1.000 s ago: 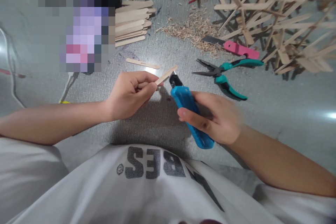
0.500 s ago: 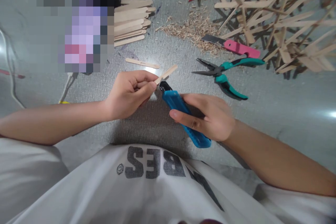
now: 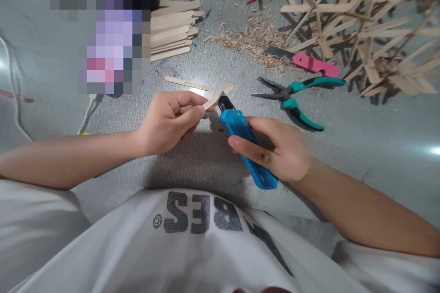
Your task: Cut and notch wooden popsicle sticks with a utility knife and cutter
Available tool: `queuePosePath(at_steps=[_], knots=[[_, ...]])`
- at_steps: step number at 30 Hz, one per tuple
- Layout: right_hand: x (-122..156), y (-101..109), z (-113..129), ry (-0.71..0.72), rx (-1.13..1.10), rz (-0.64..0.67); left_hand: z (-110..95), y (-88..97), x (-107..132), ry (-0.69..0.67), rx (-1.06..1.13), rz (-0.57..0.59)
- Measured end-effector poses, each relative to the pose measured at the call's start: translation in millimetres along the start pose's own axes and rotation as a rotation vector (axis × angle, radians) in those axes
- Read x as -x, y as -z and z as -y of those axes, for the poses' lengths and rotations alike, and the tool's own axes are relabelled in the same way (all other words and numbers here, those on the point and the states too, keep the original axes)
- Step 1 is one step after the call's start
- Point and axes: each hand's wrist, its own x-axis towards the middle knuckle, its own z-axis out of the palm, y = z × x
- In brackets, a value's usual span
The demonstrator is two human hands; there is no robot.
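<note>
Diagonally, wooden stick [image 3: 216,98] pointing away rightward, left grip [image 3: 170,121] pinching it, right grip [image 3: 283,149] clasping cutter [image 3: 238,124]

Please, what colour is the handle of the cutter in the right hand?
The cutter's handle is blue, seen best in the head view.

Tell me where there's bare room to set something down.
Between the right forearm, teal pliers and tangled sticks; also, smaller, between the white cables beyond the left forearm. Crowded: upper right, with those sticks, shavings and pink-handled blade.
</note>
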Motion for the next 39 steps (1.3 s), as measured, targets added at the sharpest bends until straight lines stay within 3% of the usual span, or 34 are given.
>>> queuePosePath(at_steps=[6,10,23,31,36,39], knots=[[-10,3,5,0.073,0.086,0.17,0,-0.8,1,0.004,0.026,-0.008],[-13,4,6,0.068,0.099,0.173,0,-0.1,0,0.004,0.025,0.005],[-10,-1,6,0.087,0.098,0.068,0,0.8,-1,0.02,0.078,0.016],[-4,-10,-15,0.061,0.088,-0.15,1,0.0,-1,0.021,0.092,0.011],[0,-8,-15,0.192,0.083,-0.23,8,0.0,1,0.02,0.036,0.081],[1,-7,-28,0.312,0.179,-0.228,15,-0.1,6,-0.012,0.006,0.166]])
